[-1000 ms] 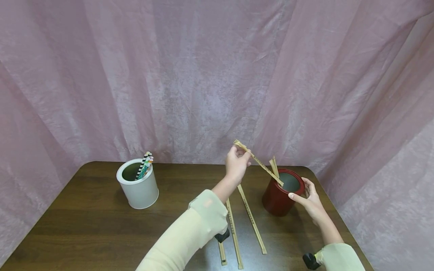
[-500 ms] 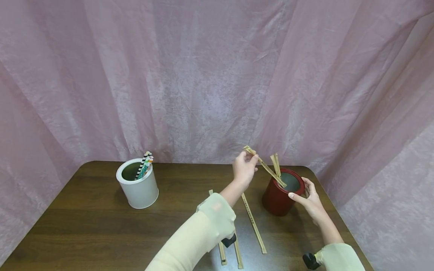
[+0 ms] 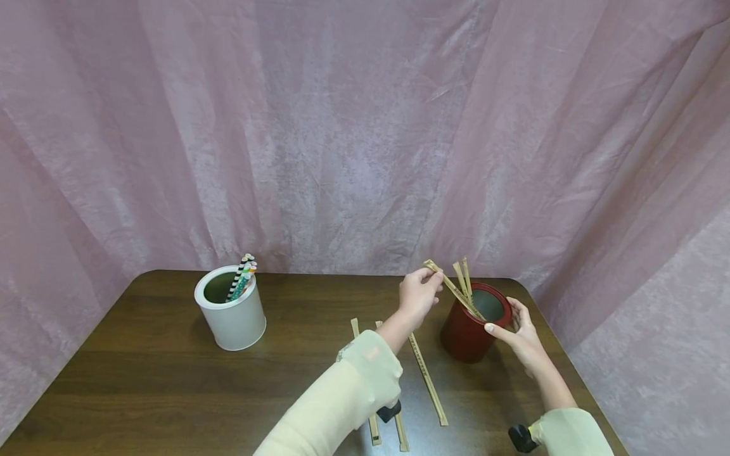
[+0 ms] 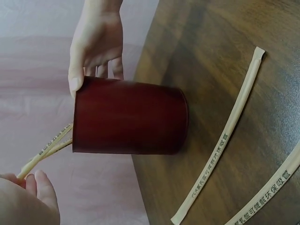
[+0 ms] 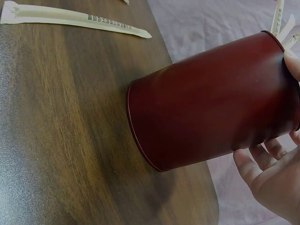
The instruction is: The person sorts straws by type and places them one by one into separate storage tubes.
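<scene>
In the head view my left hand [image 3: 419, 294] pinches the upper end of a paper-wrapped straw [image 3: 454, 291]. The straw slants down to the right, its lower end inside the mouth of a dark red can [image 3: 464, 334]. Two more wrapped straws [image 3: 461, 276] lean out over the can's back left rim. My right hand [image 3: 527, 342] grips the can from the right, thumb at the rim and fingers around the far side. The right wrist view shows those fingertips against the red wall [image 5: 201, 108]. In the left wrist view printed lettering marks the straw paper [image 4: 50, 146].
Several wrapped straws, one of them plainly visible [image 3: 428, 380], lie on the brown wooden table [image 3: 142, 380], partly under my left forearm. A white can [image 3: 236, 326] with several patterned sticks [image 3: 242, 278] stands at the left. Pink curtains [image 3: 353, 126] hang behind the table.
My left hand has moved right and slightly down, carrying the straw's lower end further into the red can. The right hand and the can have stayed in place.
</scene>
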`<state>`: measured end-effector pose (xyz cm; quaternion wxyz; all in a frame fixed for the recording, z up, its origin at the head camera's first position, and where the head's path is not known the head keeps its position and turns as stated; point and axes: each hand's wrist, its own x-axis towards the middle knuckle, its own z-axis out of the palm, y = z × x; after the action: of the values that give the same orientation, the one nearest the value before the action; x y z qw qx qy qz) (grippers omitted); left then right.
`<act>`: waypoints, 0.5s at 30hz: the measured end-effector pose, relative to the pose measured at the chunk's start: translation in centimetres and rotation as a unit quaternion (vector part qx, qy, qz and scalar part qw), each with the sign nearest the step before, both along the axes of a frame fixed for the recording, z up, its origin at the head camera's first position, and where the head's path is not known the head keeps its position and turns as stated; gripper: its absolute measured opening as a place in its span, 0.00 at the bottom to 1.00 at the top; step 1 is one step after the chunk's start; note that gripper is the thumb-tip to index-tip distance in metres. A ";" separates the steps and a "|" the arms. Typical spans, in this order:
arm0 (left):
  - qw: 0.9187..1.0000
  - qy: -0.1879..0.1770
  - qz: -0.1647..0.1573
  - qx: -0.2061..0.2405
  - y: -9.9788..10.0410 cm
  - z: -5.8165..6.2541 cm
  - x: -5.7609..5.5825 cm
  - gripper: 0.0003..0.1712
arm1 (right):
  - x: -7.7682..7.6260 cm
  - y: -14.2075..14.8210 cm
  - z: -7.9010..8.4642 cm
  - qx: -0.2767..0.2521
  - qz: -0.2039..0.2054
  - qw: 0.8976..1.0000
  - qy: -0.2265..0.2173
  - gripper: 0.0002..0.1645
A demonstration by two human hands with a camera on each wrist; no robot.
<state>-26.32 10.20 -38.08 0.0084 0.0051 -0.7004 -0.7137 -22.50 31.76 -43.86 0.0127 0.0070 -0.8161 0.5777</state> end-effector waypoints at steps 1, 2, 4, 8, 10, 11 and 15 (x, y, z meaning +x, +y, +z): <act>1.000 -0.005 -0.003 0.000 0.1 -0.1 0.0 0.13 | 0.0 0.0 0.0 -0.001 0.000 1.000 0.000 0.51; 1.000 -0.009 -0.007 0.000 0.2 -0.1 0.0 0.13 | 0.0 0.0 0.0 0.000 0.000 1.000 0.000 0.51; 1.000 -0.020 -0.016 0.003 0.3 -0.1 0.1 0.14 | 0.0 0.0 0.0 0.002 -0.001 1.000 0.000 0.52; 0.998 -0.045 -0.051 0.009 0.3 -0.3 0.2 0.15 | 0.0 -0.1 0.0 0.006 -0.001 1.000 -0.001 0.52; 0.996 -0.059 -0.072 0.007 0.2 -0.5 0.3 0.16 | 0.0 -0.1 0.0 0.005 -0.001 1.000 -0.001 0.52; 0.995 -0.064 -0.080 0.005 0.2 -0.7 0.3 0.16 | 0.0 -0.1 0.0 0.005 -0.001 1.000 -0.002 0.52; 0.993 -0.070 -0.100 -0.004 -0.1 -1.4 0.3 0.16 | 0.0 0.0 -0.1 0.000 -0.002 1.000 -0.001 0.52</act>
<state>-26.04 10.07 -39.45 -0.1117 -0.0149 -0.6989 -0.7063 -22.50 31.72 -43.94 0.0126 0.0048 -0.8161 0.5778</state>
